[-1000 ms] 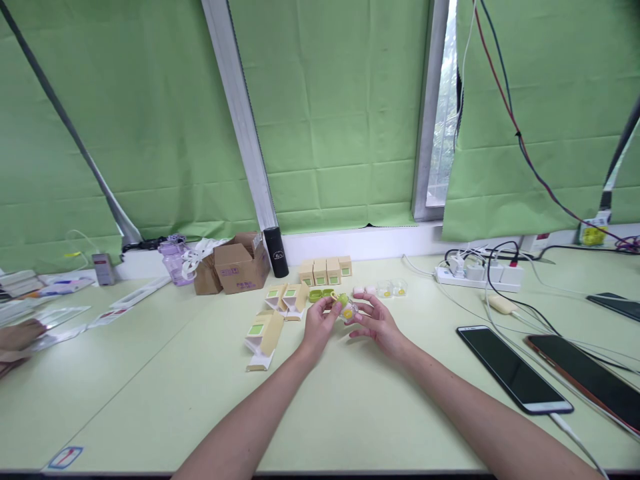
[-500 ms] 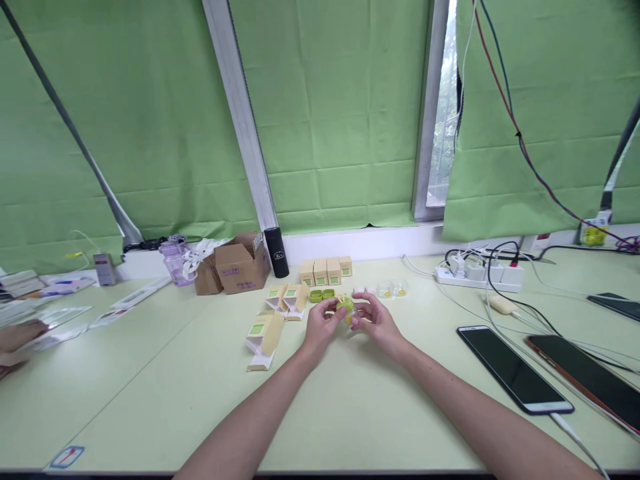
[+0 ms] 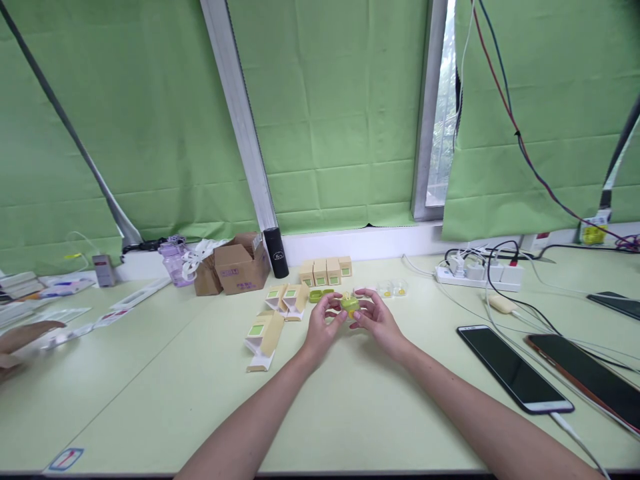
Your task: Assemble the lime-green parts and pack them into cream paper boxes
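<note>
Green curtains [image 3: 340, 120] hang behind a pale desk [image 3: 190, 400], where a co-worker's hand [image 3: 27, 337] reaches in at the left edge. Along the far edge stand a lilac bottle [image 3: 174, 263], a brown carton [image 3: 244, 272] and a black tumbler [image 3: 276, 253]. Nearer, three small boxes [image 3: 270, 328] lie with white flaps open, while four upright boxes [image 3: 320, 272] behind them look closed. A green tray [image 3: 316, 295] sits just behind the left hand [image 3: 320, 331], whose thumb and fingers pinch a green-topped piece [image 3: 351, 304] at the desk's middle; the right hand [image 3: 379, 327] clasps its other side. That piece seems fitted together, its top over a yellow-touched base, whereas clear cups [image 3: 399, 289] beyond appear unassembled. A power strip [image 3: 480, 277] and a charging phone [image 3: 515, 368] fill the right side. Among markings, a sticker [image 3: 67, 459] near the front-left corner shows a red stroke; purple carton print, the tumbler's white emblem and green box labels are too small to read.
</note>
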A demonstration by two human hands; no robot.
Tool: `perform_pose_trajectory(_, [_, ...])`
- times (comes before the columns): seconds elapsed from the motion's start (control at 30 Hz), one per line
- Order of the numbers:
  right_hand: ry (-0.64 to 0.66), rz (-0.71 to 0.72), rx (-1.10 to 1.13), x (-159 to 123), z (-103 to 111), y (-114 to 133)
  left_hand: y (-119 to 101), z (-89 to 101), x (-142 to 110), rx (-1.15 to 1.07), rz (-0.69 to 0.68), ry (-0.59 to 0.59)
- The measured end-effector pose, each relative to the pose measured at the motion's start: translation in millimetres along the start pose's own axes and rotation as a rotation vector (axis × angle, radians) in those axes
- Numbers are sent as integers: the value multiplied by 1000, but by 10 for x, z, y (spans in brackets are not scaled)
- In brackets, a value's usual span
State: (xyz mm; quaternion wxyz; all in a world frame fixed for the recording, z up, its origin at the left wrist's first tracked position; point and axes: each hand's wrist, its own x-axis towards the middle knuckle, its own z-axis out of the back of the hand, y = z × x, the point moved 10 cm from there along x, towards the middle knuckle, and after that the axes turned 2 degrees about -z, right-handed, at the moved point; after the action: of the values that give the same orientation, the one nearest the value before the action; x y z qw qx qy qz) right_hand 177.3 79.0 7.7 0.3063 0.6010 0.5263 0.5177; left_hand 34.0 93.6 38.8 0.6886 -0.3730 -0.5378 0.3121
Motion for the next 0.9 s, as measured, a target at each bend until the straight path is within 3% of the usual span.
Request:
perform_pose_trajectory(0.43, [6, 49, -7, 41, 1, 105, 2, 4, 37, 111, -11, -15])
perform_pose_trajectory(0.7, [8, -111, 325, 26, 13, -93, -85, 75, 3, 22, -70, -94])
perform_pose_trajectory(0.9, [-16, -164, 357, 50, 78, -210, -52, 95, 11, 37, -39, -105])
